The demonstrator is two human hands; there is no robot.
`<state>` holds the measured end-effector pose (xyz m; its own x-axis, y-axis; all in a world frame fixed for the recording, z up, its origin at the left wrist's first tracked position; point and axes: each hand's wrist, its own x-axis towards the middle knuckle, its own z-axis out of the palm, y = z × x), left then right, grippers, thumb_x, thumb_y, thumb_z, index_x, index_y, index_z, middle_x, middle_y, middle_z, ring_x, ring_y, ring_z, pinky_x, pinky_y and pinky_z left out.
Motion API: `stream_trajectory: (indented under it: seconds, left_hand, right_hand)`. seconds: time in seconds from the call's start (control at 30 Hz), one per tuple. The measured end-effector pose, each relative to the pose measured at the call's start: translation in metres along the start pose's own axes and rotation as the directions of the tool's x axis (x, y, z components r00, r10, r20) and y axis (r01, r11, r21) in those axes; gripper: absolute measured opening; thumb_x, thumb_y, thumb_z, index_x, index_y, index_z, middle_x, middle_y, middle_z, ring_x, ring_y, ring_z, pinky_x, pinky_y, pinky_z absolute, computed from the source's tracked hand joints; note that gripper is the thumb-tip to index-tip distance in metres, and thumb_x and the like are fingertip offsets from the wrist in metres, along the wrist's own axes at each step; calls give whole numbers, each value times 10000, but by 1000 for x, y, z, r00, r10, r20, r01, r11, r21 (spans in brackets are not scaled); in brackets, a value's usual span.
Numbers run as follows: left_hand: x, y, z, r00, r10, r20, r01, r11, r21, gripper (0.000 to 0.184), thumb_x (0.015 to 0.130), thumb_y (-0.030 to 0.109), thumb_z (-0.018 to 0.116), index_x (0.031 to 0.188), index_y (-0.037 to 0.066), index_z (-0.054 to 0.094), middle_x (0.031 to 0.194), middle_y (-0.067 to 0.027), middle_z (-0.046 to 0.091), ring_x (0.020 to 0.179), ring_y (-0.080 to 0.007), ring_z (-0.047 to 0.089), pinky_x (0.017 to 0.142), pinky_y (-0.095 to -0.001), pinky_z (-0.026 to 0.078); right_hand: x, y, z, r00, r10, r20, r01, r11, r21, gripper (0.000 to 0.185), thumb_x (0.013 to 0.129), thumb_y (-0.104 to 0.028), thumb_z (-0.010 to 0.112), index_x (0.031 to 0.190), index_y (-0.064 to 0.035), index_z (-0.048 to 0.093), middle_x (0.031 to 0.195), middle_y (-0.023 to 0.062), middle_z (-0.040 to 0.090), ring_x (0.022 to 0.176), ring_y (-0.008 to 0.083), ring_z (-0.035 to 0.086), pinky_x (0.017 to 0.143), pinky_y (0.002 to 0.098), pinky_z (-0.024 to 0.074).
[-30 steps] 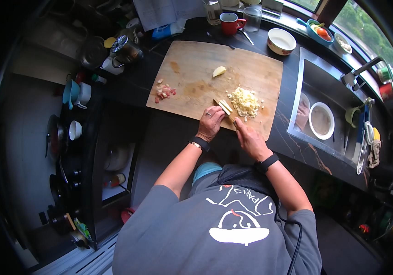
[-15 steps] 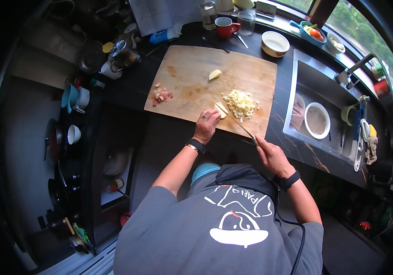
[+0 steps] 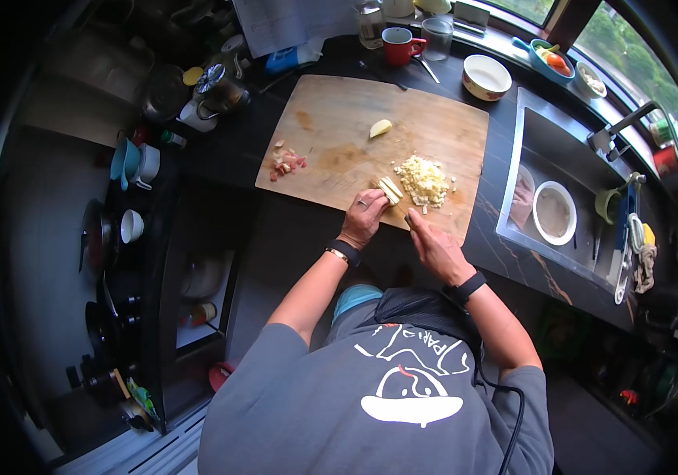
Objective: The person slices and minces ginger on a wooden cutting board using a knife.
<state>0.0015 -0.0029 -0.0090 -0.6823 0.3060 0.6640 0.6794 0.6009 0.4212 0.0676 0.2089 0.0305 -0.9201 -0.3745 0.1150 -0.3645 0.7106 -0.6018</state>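
My left hand (image 3: 365, 215) has its fingers closed on pale yellow strips (image 3: 389, 191) near the front edge of the wooden cutting board (image 3: 339, 119). Just to its right, my right hand (image 3: 438, 249) grips a knife (image 3: 408, 219), whose blade is hard to make out. Beyond the hands lies a heap of small pale yellow pieces (image 3: 424, 181). One larger pale wedge (image 3: 381, 128) rests farther back on the board. Pinkish chopped bits (image 3: 286, 161) sit at the board's left side.
On the right is a sink (image 3: 584, 170) holding a white bowl (image 3: 554, 213). Behind the board stand a red mug (image 3: 400, 46), a glass (image 3: 437, 38) and a patterned bowl (image 3: 487, 77). A blue bowl with vegetables (image 3: 552, 60) is on the windowsill.
My right hand first swung the knife away to the right, then came back left beside the strips. My left hand has stayed at the strips.
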Motion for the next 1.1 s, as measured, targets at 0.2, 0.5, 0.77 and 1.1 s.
stream_trajectory:
  seconds: [0.2, 0.5, 0.77, 1.1]
  left_hand:
    - [-3, 1, 1, 1000, -25, -8, 25, 1000, 16, 202, 774, -24, 740, 953, 33, 665, 1024, -108, 660, 953, -304, 639, 839, -386, 536]
    - [-1, 2, -1, 1000, -19, 4, 19, 1000, 14, 203, 778, -22, 740, 956, 41, 666, 1009, -102, 655, 945, -301, 635, 827, -385, 533]
    - [0, 2, -2, 1000, 1, -16, 0, 1000, 15, 194, 788, -7, 741, 960, 48, 671, 988, -95, 657, 942, -301, 633, 831, -387, 530]
    - [-3, -4, -3, 1000, 15, 6, -16, 1000, 22, 218, 783, 1, 730, 984, 55, 665, 1012, -87, 660, 961, -298, 636, 831, -379, 541]
  right_hand:
    - [5, 5, 18, 999, -2, -37, 3, 1000, 30, 491, 990, -202, 544, 1454, -125, 405, 844, 220, 650, 719, 414, 649, 630, 506, 527]
    - [-43, 15, 2, 996, -4, -93, 7, 999, 33, 506, 980, -188, 558, 1460, -133, 409, 831, 210, 650, 667, 412, 641, 612, 504, 528]
    - [-66, 7, -67, 984, 115, 134, -135, 980, 149, 466, 956, -75, 562, 1414, -76, 480, 948, 229, 656, 826, 406, 656, 736, 443, 527]
    - [-8, -8, -20, 996, 44, 84, -49, 997, 59, 488, 988, -120, 533, 1455, -95, 392, 1135, 244, 648, 1004, 417, 642, 830, 474, 523]
